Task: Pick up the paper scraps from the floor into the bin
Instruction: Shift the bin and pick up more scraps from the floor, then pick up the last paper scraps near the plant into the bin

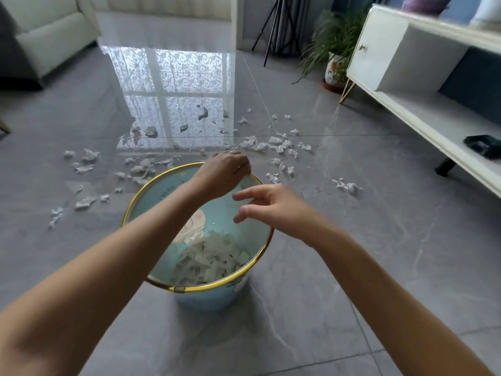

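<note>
Our bin (206, 287), pale blue with a gold rim, stands on the grey floor (352, 267) at the centre, with a heap of scraps (211, 259) lying in its bottom. Loose paper scraps (260, 145) litter the floor beyond it, spread from nine o'clock round to two o'clock. Our left hand (225, 173) reaches across to the rim at twelve o'clock, its fingers (244, 164) curled downward; we cannot tell whether they clasp anything. Our right hand (271, 207) hovers over the rim at three o'clock, fingers spread loosely, holding nothing. A white cabinet (406, 77) stands at two o'clock.
</note>
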The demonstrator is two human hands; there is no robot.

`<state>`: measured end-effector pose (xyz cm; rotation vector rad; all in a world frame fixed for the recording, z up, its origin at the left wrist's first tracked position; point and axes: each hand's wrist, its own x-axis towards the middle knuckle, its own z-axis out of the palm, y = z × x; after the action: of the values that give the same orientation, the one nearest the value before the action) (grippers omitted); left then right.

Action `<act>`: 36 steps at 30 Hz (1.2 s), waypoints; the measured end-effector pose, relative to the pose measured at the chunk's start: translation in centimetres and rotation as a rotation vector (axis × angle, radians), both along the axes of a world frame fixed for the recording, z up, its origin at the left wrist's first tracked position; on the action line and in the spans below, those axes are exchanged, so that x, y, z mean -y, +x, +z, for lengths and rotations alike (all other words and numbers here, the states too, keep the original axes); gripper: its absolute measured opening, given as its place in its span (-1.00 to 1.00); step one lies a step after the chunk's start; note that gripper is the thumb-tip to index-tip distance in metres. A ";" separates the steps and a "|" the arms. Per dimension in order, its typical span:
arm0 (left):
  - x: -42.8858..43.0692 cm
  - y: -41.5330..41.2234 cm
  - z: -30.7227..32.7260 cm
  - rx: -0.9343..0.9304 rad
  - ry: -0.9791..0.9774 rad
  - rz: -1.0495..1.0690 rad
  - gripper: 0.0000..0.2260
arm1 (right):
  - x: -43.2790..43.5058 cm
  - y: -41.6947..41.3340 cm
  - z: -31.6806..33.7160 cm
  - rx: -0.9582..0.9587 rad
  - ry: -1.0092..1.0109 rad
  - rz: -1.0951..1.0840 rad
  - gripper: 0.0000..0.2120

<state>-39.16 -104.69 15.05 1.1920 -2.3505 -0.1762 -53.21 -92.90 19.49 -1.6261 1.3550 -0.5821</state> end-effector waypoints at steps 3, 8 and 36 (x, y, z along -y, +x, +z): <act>-1.2 2.3 -0.1 0.170 -0.078 0.044 -0.72 | -0.7 -0.5 -1.2 -0.067 -0.195 -0.219 -0.60; -4.3 6.7 -0.6 0.567 -0.141 0.072 -0.24 | -1.6 -0.7 -2.7 -0.168 0.095 -0.274 -0.51; 8.7 40.6 12.4 0.084 0.238 0.903 -0.74 | 16.2 32.4 3.3 0.169 -0.067 -0.295 -0.82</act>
<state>1.41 -113.43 27.41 2.2703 -1.6581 -0.0886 -20.85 -109.11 22.76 -1.4024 1.4712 -0.9277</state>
